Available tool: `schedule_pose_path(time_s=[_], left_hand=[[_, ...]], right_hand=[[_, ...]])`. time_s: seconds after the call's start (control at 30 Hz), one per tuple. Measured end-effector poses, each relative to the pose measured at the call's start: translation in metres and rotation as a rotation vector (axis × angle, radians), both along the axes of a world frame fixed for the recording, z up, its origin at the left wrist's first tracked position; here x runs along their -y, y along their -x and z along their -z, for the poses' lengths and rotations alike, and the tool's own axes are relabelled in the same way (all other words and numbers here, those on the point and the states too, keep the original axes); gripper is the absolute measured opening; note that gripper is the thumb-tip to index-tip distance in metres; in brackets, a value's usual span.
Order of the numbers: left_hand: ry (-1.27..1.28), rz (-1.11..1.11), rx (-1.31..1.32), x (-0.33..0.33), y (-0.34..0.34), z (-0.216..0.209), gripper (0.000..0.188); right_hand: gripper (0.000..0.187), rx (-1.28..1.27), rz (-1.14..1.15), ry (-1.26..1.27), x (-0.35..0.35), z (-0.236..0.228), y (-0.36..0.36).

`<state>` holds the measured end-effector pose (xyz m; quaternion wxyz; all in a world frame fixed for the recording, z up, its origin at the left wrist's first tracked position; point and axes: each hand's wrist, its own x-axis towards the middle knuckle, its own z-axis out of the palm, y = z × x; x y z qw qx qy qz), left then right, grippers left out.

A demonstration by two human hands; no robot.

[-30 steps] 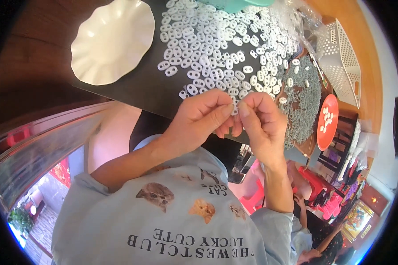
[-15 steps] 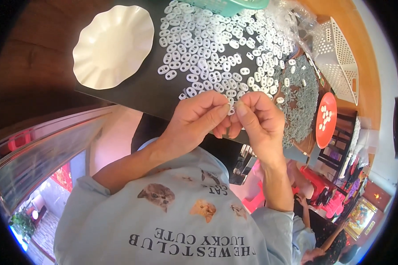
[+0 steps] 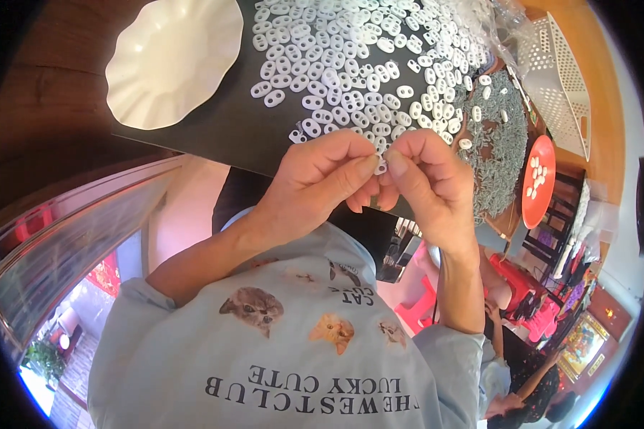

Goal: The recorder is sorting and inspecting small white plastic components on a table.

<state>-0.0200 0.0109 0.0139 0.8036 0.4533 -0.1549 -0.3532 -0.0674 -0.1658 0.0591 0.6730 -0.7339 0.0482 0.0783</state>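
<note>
Both hands meet over the near edge of the dark table. My left hand (image 3: 315,182) pinches one end of a small white plastic oval piece (image 3: 381,169) with holes in it. My right hand (image 3: 436,189) closes thumb and fingers on the same piece from the other side; the fingertips hide much of it. Just beyond the hands lie many loose white two-holed oval pieces (image 3: 312,102), spread across the dark tabletop (image 3: 193,146). To their right is a heap of small grey parts (image 3: 497,157), too fine to make out singly.
A cream scalloped dish (image 3: 168,68) sits at the left. On the right are a red plate (image 3: 531,211) holding several white pieces, and a white perforated basket (image 3: 551,68). Clear plastic wrap (image 3: 511,32) lies by the basket. Another person (image 3: 526,379) is at the lower right.
My view has shifted slightly, so the table things sit higher in the picture. My hands keep pinching the white oval piece, with only a slight change in their position.
</note>
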Motion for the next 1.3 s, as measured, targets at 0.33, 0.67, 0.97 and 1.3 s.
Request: schedule_pose_path(time_s=[0.33,0.67,0.97,1.3], left_hand=[[0.02,-0.035,0.027,0.005,0.0,0.001,0.018],[0.025,-0.03,0.024,0.008,0.002,0.0,0.018],[0.012,-0.047,0.024,0.012,0.008,-0.001,0.018],[-0.041,0.01,0.011,0.008,0.014,0.002,0.017]], right_hand=[[0.01,-0.02,0.117,-0.128,-0.004,0.005,0.0],[0.01,0.039,0.138,-0.17,-0.003,0.009,0.004],[0.009,0.063,0.157,-0.076,-0.006,0.012,0.008],[0.003,0.278,0.029,0.234,0.002,0.019,0.014]])
